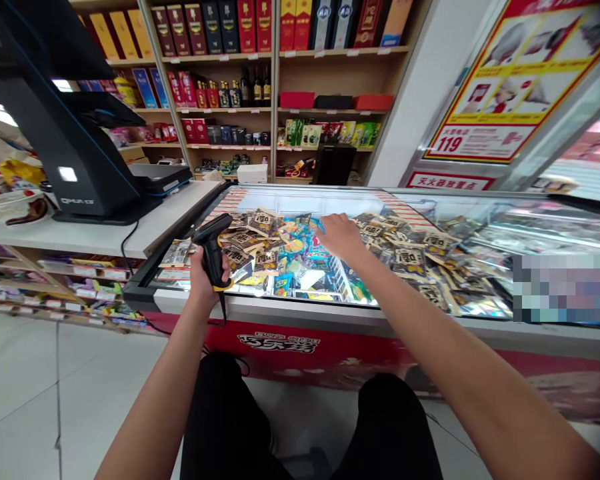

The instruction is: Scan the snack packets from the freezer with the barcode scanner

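Note:
My left hand is wrapped round the handle of a black and yellow barcode scanner, held above the near left of the chest freezer with its cable hanging down. Just beyond its head lie brown and black snack packets on the freezer's glass top. My right hand reaches over the middle of the glass, palm down, fingers stretched out with nothing visible in them. It sits by the edge of the right-hand heap of similar packets; whether it touches any cannot be made out. Blue packages show under the glass.
To the left, a counter carries a dark checkout terminal. Shelves of boxes and bottles stand behind the freezer. On the right is a red and yellow poster. My knees are close to the freezer's front.

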`<action>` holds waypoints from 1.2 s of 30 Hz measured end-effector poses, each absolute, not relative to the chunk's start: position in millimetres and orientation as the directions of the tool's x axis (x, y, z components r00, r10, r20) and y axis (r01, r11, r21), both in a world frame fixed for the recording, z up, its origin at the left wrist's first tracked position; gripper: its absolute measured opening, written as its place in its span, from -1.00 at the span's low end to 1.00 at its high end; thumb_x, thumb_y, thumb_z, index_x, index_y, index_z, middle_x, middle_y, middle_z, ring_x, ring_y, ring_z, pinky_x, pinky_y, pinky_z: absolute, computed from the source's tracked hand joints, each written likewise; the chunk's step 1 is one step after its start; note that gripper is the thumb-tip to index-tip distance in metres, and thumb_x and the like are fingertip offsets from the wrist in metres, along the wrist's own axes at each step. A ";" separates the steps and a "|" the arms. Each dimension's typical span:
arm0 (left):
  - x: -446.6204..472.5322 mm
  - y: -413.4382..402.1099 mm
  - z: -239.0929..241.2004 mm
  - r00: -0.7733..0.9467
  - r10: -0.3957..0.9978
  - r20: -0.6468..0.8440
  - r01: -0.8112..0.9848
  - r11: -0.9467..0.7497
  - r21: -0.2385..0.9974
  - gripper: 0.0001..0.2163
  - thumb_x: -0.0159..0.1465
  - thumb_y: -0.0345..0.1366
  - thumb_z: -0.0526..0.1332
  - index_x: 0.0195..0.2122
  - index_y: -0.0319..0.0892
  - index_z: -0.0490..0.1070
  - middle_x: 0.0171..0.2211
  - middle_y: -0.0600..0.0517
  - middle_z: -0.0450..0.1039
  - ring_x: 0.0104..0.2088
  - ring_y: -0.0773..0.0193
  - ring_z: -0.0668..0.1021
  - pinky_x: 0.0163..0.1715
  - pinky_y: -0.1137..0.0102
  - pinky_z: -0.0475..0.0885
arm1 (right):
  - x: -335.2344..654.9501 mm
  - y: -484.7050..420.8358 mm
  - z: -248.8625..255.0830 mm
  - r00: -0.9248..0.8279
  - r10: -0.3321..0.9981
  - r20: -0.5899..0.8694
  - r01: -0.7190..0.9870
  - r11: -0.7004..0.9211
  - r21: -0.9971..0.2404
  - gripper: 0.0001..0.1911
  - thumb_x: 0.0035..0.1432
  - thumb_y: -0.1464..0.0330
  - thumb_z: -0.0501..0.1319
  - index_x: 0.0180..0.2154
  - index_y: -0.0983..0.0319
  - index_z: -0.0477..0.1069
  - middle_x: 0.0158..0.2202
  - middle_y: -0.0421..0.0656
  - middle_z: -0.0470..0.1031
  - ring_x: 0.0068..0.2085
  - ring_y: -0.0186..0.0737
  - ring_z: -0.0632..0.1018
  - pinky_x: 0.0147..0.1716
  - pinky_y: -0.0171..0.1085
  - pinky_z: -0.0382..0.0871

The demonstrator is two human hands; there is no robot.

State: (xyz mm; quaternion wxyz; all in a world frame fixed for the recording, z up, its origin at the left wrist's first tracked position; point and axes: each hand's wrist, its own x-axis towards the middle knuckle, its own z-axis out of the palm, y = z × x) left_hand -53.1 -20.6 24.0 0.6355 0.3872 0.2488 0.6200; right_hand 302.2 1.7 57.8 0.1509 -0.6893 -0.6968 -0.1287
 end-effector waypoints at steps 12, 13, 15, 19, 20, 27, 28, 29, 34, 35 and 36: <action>-54.6 -20.8 16.6 0.361 0.913 0.188 -0.436 -0.013 0.900 -0.45 0.18 0.26 0.36 -0.23 -0.20 0.45 -0.59 0.11 0.41 -0.76 0.41 0.32 -0.77 0.51 0.16 | 400.4 7.8 65.3 0.167 0.960 0.223 0.911 -0.064 -0.407 -0.60 0.07 0.18 0.56 -0.13 0.21 0.55 -0.03 0.16 0.68 0.02 0.32 0.64 0.05 0.11 0.53; -55.0 -20.8 15.3 0.368 0.912 0.182 -0.429 -0.006 0.903 -0.45 0.19 0.26 0.35 -0.20 -0.20 0.46 -0.58 0.11 0.42 -0.76 0.41 0.32 -0.77 0.51 0.17 | 392.4 10.7 65.5 0.202 0.941 0.270 0.883 -0.056 -0.467 -0.62 0.11 0.16 0.53 -0.13 0.19 0.51 -0.04 0.12 0.68 0.01 0.28 0.65 0.05 0.11 0.53; -56.1 -20.5 13.2 0.373 0.910 0.180 -0.433 0.000 0.901 -0.43 0.22 0.26 0.32 -0.14 -0.22 0.48 -0.57 0.12 0.41 -0.75 0.41 0.32 -0.76 0.51 0.17 | 370.0 17.0 65.1 0.311 0.893 0.326 0.719 0.004 -0.695 -0.67 0.21 0.12 0.44 -0.13 0.13 0.43 -0.06 0.02 0.68 0.00 0.16 0.66 0.02 0.05 0.57; -57.1 -21.2 13.4 0.386 0.902 0.192 -0.435 -0.005 0.900 -0.40 0.23 0.26 0.31 -0.06 -0.24 0.49 -0.57 0.12 0.40 -0.74 0.40 0.31 -0.76 0.49 0.18 | 310.6 28.1 58.2 0.365 0.925 0.110 -0.129 0.167 -0.977 -0.77 0.25 0.21 0.34 -0.11 0.07 0.37 -0.15 -0.15 0.69 -0.10 -0.08 0.69 -0.13 -0.10 0.62; -56.8 -21.9 14.2 0.398 0.896 0.198 -0.426 -0.011 0.905 -0.39 0.23 0.27 0.30 -0.05 -0.25 0.49 -0.58 0.12 0.40 -0.75 0.40 0.31 -0.75 0.48 0.17 | 296.5 29.5 54.8 0.319 0.945 0.075 -0.276 0.169 -0.946 -0.78 0.24 0.24 0.33 -0.11 0.07 0.38 -0.17 -0.18 0.69 -0.12 -0.11 0.70 -0.16 -0.13 0.62; -55.0 -27.4 18.0 0.594 0.783 0.182 -0.217 -0.062 0.974 -0.43 0.33 0.29 0.22 -0.28 -0.24 0.44 -0.62 0.07 0.39 -0.77 0.42 0.29 -0.76 0.48 0.14 | 248.2 25.2 26.9 0.260 0.965 -0.019 -0.510 0.121 -0.852 -0.79 0.24 0.29 0.32 -0.07 0.05 0.48 -0.12 -0.24 0.71 -0.06 -0.16 0.70 -0.17 -0.18 0.64; -55.0 -27.8 18.3 0.615 0.768 0.179 -0.196 -0.070 0.978 -0.44 0.35 0.27 0.21 -0.26 -0.24 0.45 -0.62 0.07 0.39 -0.77 0.42 0.29 -0.76 0.49 0.14 | 247.2 24.1 24.4 0.255 0.967 -0.017 -0.495 0.115 -0.861 -0.78 0.25 0.28 0.33 -0.06 0.04 0.48 -0.09 -0.23 0.71 -0.03 -0.14 0.70 -0.16 -0.16 0.64; -55.1 -28.0 18.6 0.629 0.757 0.177 -0.187 -0.074 0.980 -0.45 0.36 0.26 0.20 -0.24 -0.24 0.45 -0.63 0.07 0.39 -0.77 0.42 0.29 -0.76 0.49 0.14 | 246.9 23.2 22.5 0.246 0.969 -0.011 -0.478 0.112 -0.871 -0.76 0.25 0.26 0.33 -0.04 0.03 0.48 -0.06 -0.22 0.71 0.01 -0.12 0.69 -0.14 -0.13 0.65; -55.4 -26.7 20.1 0.665 0.727 0.171 -0.184 -0.063 0.981 -0.42 0.37 0.28 0.19 -0.16 -0.26 0.48 -0.62 0.09 0.38 -0.78 0.41 0.28 -0.77 0.50 0.12 | 249.3 20.7 18.2 0.226 0.974 0.024 -0.435 0.123 -0.892 -0.70 0.21 0.18 0.39 -0.03 0.01 0.48 -0.02 -0.18 0.69 0.11 -0.01 0.66 -0.02 0.03 0.66; -55.5 -26.2 20.2 0.669 0.723 0.170 -0.183 -0.060 0.981 -0.41 0.36 0.28 0.19 -0.15 -0.26 0.48 -0.62 0.09 0.39 -0.78 0.41 0.28 -0.77 0.49 0.12 | 250.1 20.4 17.8 0.227 0.974 0.029 -0.433 0.127 -0.892 -0.69 0.20 0.17 0.40 -0.04 0.01 0.47 0.01 -0.18 0.68 0.13 0.00 0.65 0.01 0.06 0.65; -55.6 -25.6 20.2 0.673 0.720 0.170 -0.184 -0.060 0.981 -0.41 0.37 0.28 0.19 -0.14 -0.27 0.48 -0.62 0.09 0.39 -0.78 0.41 0.28 -0.77 0.49 0.12 | 250.8 20.2 17.5 0.228 0.973 0.029 -0.432 0.128 -0.893 -0.68 0.18 0.16 0.42 -0.05 0.00 0.47 0.03 -0.18 0.66 0.14 0.01 0.65 0.04 0.08 0.64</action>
